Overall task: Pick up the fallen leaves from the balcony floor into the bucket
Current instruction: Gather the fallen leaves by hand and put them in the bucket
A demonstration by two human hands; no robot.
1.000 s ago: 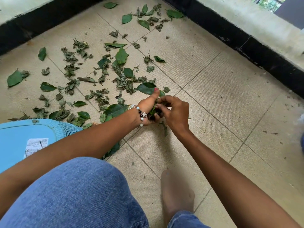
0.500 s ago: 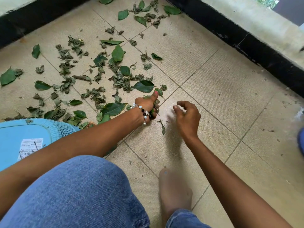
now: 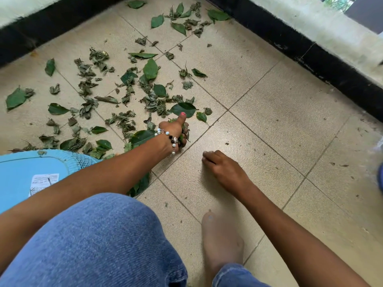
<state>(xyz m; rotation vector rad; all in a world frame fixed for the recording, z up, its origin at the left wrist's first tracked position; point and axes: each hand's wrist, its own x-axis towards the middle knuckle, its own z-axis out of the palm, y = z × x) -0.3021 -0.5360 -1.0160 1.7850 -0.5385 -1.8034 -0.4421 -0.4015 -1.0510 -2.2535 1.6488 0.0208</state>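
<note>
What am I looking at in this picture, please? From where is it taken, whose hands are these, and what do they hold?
There is no machine: a person wears a camera on the head, looking down at their own hands. The left hand grips a bunch of leaves. The right hand rests with curled fingers on the tiled floor; whether it pinches anything is unclear. More fallen leaves lie scattered beyond. The blue bucket stands at the left, beside the jeans-clad knee.

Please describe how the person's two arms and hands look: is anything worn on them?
Both arms are bare, with no sleeves. The left hand has a pink-painted thumbnail and a wrist bracelet of white, pale blue and black beads. The right hand wears nothing visible.
</note>
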